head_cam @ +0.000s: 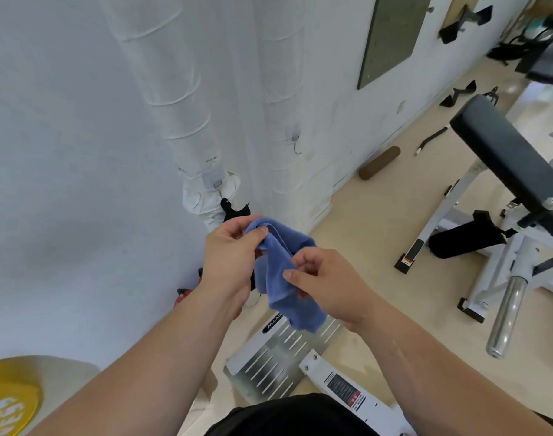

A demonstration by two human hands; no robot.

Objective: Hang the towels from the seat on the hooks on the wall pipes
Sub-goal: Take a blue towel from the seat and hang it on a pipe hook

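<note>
Left hand (231,256) and right hand (328,281) both pinch the blue towel (279,275), which droops lengthwise; the empty hook (297,146) lies beyond them, slightly right.

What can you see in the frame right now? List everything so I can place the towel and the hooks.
towel: one, blue, held up between both hands
wall pipes: two, white-wrapped, upright against the wall
hook on the right pipe: one, metal, bare
hook on the left pipe: one, metal, above the towel
black item: one, black, hangs just below the left hook
padded seat: one, dark grey, on a white frame at right
footplate: one, silver, slotted, on the floor below the hands
weight plate: one, yellow, lower left corner
roller: one, brown, on the floor by the wall
left hand: pinches the towel's top edge
right hand: pinches the towel's middle
</note>
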